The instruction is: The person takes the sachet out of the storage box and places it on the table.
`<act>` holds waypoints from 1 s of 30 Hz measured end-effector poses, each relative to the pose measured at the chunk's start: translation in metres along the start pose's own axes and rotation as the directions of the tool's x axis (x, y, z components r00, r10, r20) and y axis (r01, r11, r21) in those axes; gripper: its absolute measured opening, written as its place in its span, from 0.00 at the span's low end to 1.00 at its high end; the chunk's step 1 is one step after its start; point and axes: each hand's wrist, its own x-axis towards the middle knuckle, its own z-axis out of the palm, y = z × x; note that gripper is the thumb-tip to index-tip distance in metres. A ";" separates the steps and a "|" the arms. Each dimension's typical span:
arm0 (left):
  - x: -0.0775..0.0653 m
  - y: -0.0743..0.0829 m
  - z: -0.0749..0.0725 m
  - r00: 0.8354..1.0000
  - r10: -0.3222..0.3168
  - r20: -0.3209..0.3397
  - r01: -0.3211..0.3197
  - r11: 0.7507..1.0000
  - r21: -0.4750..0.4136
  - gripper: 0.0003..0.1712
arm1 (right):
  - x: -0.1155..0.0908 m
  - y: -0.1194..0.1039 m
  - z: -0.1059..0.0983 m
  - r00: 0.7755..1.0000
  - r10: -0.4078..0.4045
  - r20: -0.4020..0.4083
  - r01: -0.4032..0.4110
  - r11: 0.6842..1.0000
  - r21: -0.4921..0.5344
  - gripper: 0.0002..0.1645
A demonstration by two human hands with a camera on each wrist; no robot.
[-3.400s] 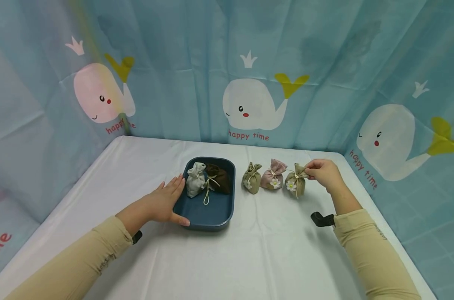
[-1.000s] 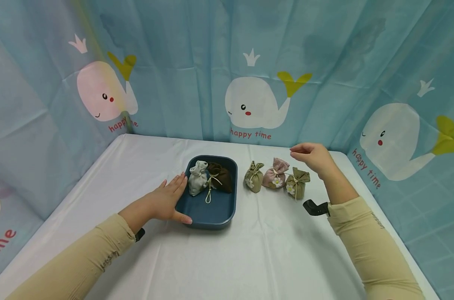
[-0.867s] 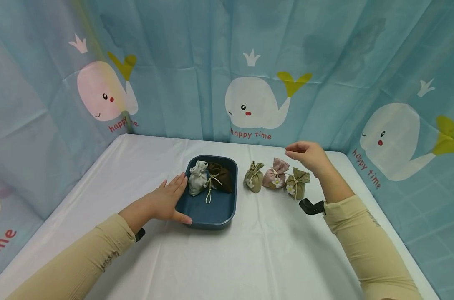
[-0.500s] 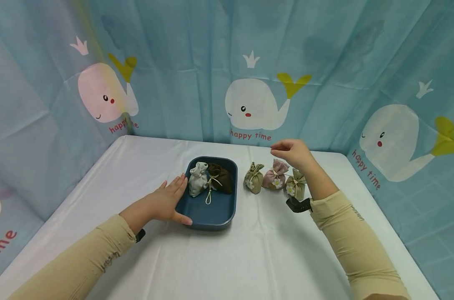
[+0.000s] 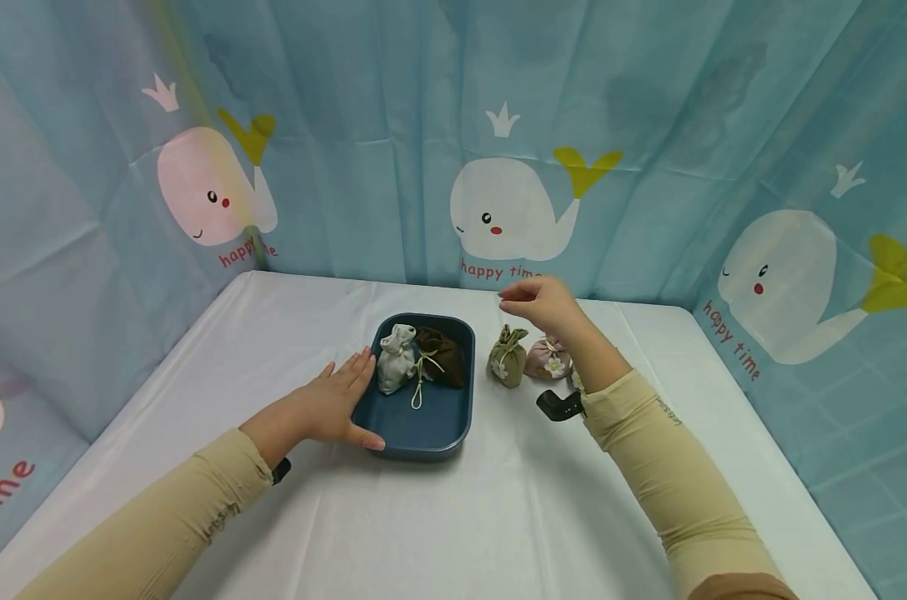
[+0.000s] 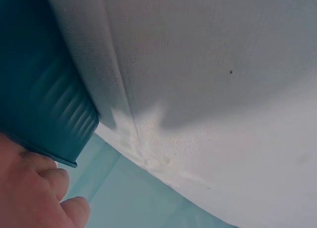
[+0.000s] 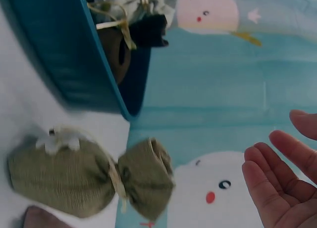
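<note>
My left hand (image 5: 326,408) lies with spread fingers against the left side of a dark blue plastic basin (image 5: 401,429). Inside the basin are a light grey drawstring pouch (image 5: 396,362) and a dark brown one (image 5: 444,365). My right hand (image 5: 547,307), empty and with fingers loosely extended, hovers above and behind an olive-green pouch (image 5: 507,362). In the right wrist view, that green pouch (image 7: 64,181) stands apart from the fingers, beside the basin. A pink pouch (image 5: 547,365) with a white flower comes after it; my right forearm mostly hides another olive pouch (image 5: 576,381).
A white cloth covers the table (image 5: 423,533). Light blue curtains (image 5: 333,200) printed with whales enclose it at the back and both sides. Black wrist cameras, such as the right one (image 5: 558,406), hang under the forearms.
Earlier my right hand pinched the neck of the rightmost olive pouch; it has let go, risen and moved left above the row to the green pouch. My left hand stays at the basin.
</note>
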 end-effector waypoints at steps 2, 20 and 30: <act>0.000 -0.001 0.001 1.000 0.005 -0.002 -0.005 1.000 0.001 0.76 | 0.003 -0.003 0.006 1.000 0.007 0.014 -0.007 1.000 -0.003 0.16; -0.001 0.001 0.000 1.000 0.008 0.000 -0.008 1.000 0.001 0.75 | 0.024 -0.022 0.054 0.992 -0.028 0.126 0.036 0.997 -0.068 0.14; 0.000 -0.002 0.002 1.000 0.003 -0.005 -0.003 1.000 0.006 0.75 | 0.040 -0.021 0.078 0.978 -0.014 0.206 0.043 0.989 -0.139 0.20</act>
